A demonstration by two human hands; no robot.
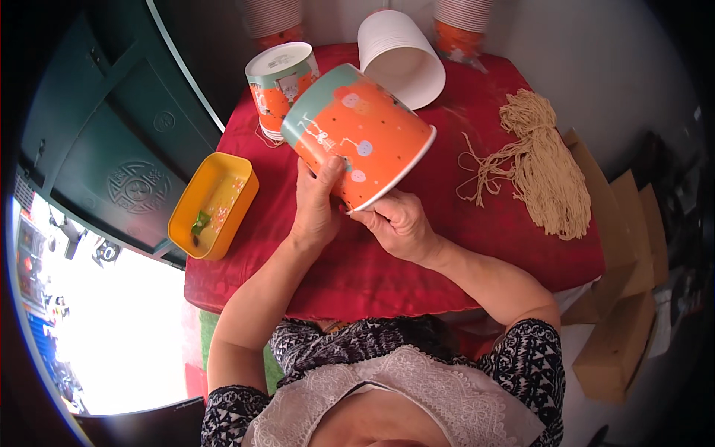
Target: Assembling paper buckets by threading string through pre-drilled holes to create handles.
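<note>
Both my hands hold an orange paper bucket [372, 138] with a green band and small skeleton drawings, tilted above the table. Its white rim points down to the right. My left hand [316, 201] grips the lower left side, thumb lying on the printed wall and fingers hidden behind. My right hand [402, 227] pinches the rim at the near edge. Just behind, to the left, a matching bucket [277, 95] stands upside down, with a bit of string at its foot. A white bucket [398, 56] lies on its side farther back, mouth toward me.
A red cloth covers the table [462, 253]. On the right lies a bundle of tan string [547, 167] with loose strands. A yellow tub [244, 205] with small bits inside sits at the left edge. Cardboard boxes [614, 343] stand right; a green door [112, 141] is left.
</note>
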